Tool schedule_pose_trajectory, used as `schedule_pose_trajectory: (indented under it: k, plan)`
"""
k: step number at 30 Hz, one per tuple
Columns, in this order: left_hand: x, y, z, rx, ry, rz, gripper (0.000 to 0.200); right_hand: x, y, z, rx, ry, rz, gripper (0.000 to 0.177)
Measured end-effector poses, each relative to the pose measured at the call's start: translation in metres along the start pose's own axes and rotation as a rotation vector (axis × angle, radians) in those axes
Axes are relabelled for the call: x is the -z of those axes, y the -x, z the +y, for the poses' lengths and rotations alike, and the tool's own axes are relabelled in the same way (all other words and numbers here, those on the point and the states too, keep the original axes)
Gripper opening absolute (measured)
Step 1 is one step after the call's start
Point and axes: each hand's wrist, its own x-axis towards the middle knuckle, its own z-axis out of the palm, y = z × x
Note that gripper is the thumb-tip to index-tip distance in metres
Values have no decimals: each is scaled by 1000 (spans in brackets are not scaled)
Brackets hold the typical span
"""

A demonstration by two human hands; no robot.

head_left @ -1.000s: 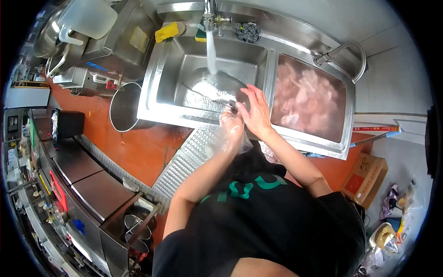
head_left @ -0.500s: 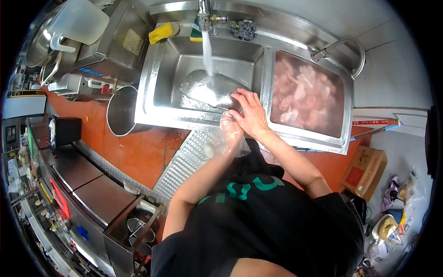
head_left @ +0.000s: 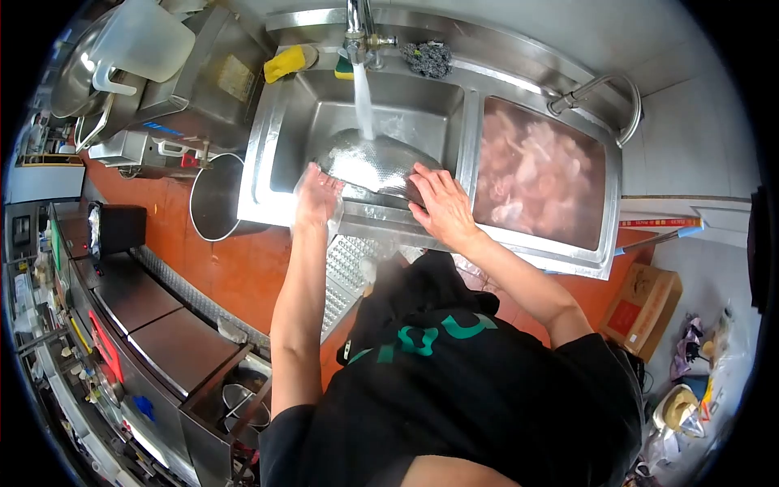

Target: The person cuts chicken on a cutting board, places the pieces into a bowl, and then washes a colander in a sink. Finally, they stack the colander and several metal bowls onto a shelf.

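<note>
A silvery metal colander (head_left: 377, 162) with a curved, finely dotted side is tilted in the left sink basin (head_left: 292, 122), under running water (head_left: 363, 105). My right hand (head_left: 445, 207), which looks bare, grips the colander's right end with the fingers over it and the thumb on the near side. At the opposite end my left hand (head_left: 318, 199), in a clear loose plastic glove, holds the edge; its fingertips are partly hidden. Water from the faucet (head_left: 355, 36) strikes the colander's upper side.
Pale pink raw meat (head_left: 531, 170) soaks in the right basin. Behind the sink lie a yellow cloth (head_left: 286, 63), a sponge (head_left: 345, 68) and a steel-wool scrubber (head_left: 428, 59). A metal bin (head_left: 217, 199) stands left, a cardboard box (head_left: 643, 312) right.
My left hand has moved left, from beside my right hand to the colander's left end. The right hand stays at the right end. The colander's near edge is now turned more toward me.
</note>
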Motion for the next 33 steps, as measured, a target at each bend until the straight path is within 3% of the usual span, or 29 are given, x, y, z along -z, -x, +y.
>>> schedule_pose_trajectory:
  k: [1, 2, 4, 5, 6, 7, 8, 10, 12, 16, 17, 18, 19, 20, 21, 22, 24, 29, 32, 33]
  plan:
    - [35, -44, -11, 51, 114, -267, 23, 0, 2, 0, -11, 2, 5, 46]
    - [34, -62, -16, 51, 116, -272, 23, 0, 4, 1, -10, 6, 6, 46]
    - [27, -81, -20, 124, -179, -56, 12, -1, 8, 2, -38, -14, 14, 50]
    - [18, -68, -18, 121, -177, -59, 12, -2, 12, 4, -63, -18, 22, 55]
    - [0, -37, -15, -34, -213, -130, 10, -4, 17, 5, -60, -17, 26, 55]
    - [-22, -8, -13, -191, -249, -200, 10, -9, 23, 8, -196, -52, -73, 57]
    - [-44, 17, -15, -203, -294, -136, 14, -16, 31, 13, -335, -90, -176, 58]
    - [-52, 39, -36, -193, -542, -95, 22, -33, 48, 26, -279, -27, -169, 61]
    - [-58, 67, -54, -237, -579, -94, 23, -35, 53, 25, -398, -108, -151, 59]
    - [-68, 130, -71, -403, -716, -105, 28, -37, 53, 27, -424, -191, -93, 57]
    - [-81, 149, -49, -201, -627, -301, 25, -39, 52, 28, -476, -218, -195, 56]
    - [-79, 149, -56, -202, -627, -301, 25, -41, 51, 31, -528, -243, -297, 55]
    - [-77, 147, -69, -128, -598, -278, 24, -49, 48, 37, -529, -242, -295, 55]
    - [-85, 154, -68, -53, -567, -255, 23, -59, 44, 43, -378, -244, -188, 59]
    - [-87, 166, -62, -150, -735, -321, 19, -67, 39, 50, -224, -243, -82, 63]
    - [-89, 170, -61, -180, -771, -357, 20, -50, 18, 37, -225, -244, -84, 63]
    - [-81, 159, -77, -157, -697, -424, 24, 1, -40, -9, -219, -299, -24, 75]
    - [-20, 126, -62, -66, -556, -450, 33, -7, -51, 0, -178, -186, -185, 83]
    - [30, 68, -13, 30, -30, -352, 42, -12, -42, 14, -175, -107, -190, 80]
    - [-4, 91, 15, 51, 149, -177, 39, -13, -42, 17, -159, -96, -192, 79]
